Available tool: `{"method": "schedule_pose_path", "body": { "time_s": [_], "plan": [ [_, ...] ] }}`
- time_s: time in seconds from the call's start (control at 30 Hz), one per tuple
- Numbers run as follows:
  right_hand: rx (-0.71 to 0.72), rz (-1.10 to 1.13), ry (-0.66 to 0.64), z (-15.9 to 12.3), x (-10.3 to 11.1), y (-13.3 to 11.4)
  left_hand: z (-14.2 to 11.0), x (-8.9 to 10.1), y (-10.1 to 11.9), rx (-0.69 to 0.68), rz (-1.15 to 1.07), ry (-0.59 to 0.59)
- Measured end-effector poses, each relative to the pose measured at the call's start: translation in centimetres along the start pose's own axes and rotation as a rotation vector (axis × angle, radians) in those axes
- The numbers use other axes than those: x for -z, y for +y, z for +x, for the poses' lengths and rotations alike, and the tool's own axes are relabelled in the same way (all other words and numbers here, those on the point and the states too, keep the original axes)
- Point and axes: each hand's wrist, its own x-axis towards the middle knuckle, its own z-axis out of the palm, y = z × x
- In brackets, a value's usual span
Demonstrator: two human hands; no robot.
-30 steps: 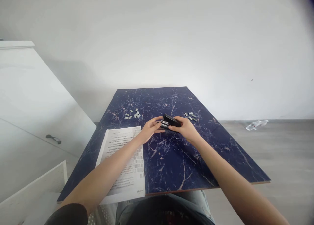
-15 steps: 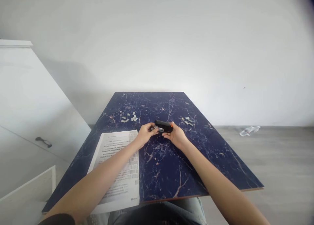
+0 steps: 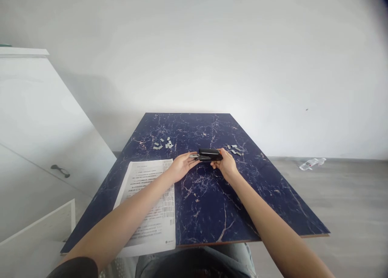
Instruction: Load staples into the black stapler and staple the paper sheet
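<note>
Wall [image 3: 212,47], pale and plain, rises beyond the table [image 3: 206,213]. Grey floor [image 3: 303,197] shows to the table's right, a white cabinet [image 3: 36,120] to its left. The table has a dark blue, white-veined top. Printed paper [image 3: 145,179] lies at its near left, overhanging the edge, presumably placed aside to free the middle. Left hand [image 3: 181,166] and right hand [image 3: 227,164] work over the table's centre: the left pinches the metal end of the stapler [image 3: 209,152], the right is closed round its black end, a two-ended hold that likely keeps it level. The stapler points crosswise over the table; whether it touches the top cannot be told. Pale bits [image 3: 167,146] lie in two clusters, left and right of the table's midline, apparently kept within reach.
</note>
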Motion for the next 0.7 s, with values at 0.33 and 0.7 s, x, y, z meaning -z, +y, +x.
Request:
{"method": "schedule_pose_path", "body": {
  "time_s": [0.33, 0.7],
  "plan": [
    [0.076, -0.049, 0.079, 0.2, 1.0, -1.0, -0.2, -0.2, 0.1, -0.02, -0.008, 0.05],
    [0.535, -0.514, 0.041, -1.1, 0.2, -1.7, 0.3, -0.1, 0.6, -0.035, -0.071, 0.15]
  ]
}}
